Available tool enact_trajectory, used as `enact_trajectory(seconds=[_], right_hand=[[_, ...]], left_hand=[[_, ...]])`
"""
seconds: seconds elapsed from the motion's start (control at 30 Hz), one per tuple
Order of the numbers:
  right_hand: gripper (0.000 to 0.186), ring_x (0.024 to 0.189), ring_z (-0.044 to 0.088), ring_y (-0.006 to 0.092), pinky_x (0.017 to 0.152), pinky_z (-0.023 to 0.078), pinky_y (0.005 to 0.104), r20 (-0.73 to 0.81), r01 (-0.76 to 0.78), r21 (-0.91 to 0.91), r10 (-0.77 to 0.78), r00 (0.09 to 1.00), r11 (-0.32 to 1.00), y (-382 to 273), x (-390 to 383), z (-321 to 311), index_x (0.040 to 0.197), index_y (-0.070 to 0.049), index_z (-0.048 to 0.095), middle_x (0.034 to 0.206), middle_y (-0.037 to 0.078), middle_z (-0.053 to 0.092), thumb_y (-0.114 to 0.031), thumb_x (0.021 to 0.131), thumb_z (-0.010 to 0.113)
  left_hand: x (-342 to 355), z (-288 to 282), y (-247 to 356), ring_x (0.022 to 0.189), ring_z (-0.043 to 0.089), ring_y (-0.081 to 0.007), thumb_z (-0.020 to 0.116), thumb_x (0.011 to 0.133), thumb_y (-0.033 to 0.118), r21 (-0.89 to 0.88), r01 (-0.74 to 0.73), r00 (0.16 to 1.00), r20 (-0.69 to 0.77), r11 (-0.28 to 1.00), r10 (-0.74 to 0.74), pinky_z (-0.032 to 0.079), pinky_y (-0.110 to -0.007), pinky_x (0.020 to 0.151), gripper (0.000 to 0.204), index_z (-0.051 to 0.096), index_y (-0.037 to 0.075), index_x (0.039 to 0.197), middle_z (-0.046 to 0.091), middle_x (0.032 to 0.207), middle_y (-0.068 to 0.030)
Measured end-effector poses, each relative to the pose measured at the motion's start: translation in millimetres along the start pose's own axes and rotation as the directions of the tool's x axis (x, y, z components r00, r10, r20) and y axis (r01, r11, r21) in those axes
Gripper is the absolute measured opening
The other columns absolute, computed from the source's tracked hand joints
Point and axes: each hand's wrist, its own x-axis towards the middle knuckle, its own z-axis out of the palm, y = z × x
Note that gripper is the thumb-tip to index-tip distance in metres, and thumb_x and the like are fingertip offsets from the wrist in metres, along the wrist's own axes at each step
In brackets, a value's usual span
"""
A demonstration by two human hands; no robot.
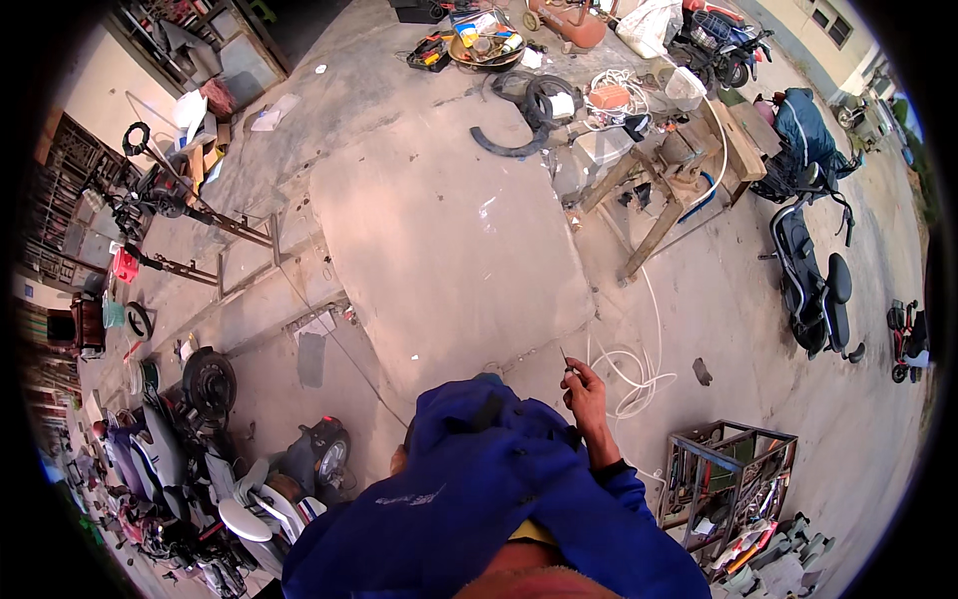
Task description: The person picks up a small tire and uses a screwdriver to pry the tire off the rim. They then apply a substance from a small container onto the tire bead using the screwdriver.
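My right hand is closed around a thin screwdriver-like tool. Its narrow shaft points up and away from my fingers, above the concrete floor. A white hose lies in loose coils on the ground just right of that hand. The blue jacket covers much of the lower middle. At its left edge a small patch of skin shows, perhaps my left hand; its fingers are hidden, so what it holds cannot be made out.
A metal rack of tools stands at lower right. Parked motorbikes crowd the lower left, and a scooter stands at right. Ahead are a wooden workbench, black tyres and a basin of small items.
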Motion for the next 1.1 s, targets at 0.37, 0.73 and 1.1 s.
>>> enact_trajectory(seconds=[0.37,0.73,1.1], right_hand=[[0.035,0.057,0.053,0.0077,0.050,0.040,0.0255,0.027,-0.023,-0.155,0.028,0.999,0.988,-91,125,91,0.143,-0.004,0.069,0.087,0.004,0.068,-0.013,0.109,0.066],[0.034,0.062,0.055,0.0075,0.055,0.044,0.0249,0.226,-0.084,-0.247,0.141,0.964,0.965,-222,301,247,0.141,-0.006,0.071,0.086,0.003,0.068,-0.012,0.109,0.065],[0.036,0.068,0.054,0.0070,0.061,0.046,0.0257,0.399,0.046,-0.291,0.077,0.914,0.956,-372,475,464,0.142,-0.006,0.069,0.085,0.001,0.065,-0.014,0.107,0.067]], left_hand=[[49,-157,171,0.113,0.074,-0.0456,0.095,0.069,0.032,-0.193,-0.156,0.985,-0.103,0.969,0.138,0.059,-0.052,0.099,0.075,0.066,-0.004,0.127,0.076,0.117,-0.0284],[90,-260,256,0.107,0.078,-0.0408,0.095,0.069,0.029,-0.092,0.025,0.992,-0.119,0.995,-0.036,0.061,-0.051,0.093,0.070,0.068,-0.003,0.125,0.079,0.113,-0.0248],[127,-403,304,0.103,0.079,-0.0418,0.092,0.080,0.045,-0.277,0.153,0.979,-0.086,0.949,-0.183,0.060,-0.051,0.087,0.062,0.075,-0.002,0.116,0.080,0.103,-0.0270]])
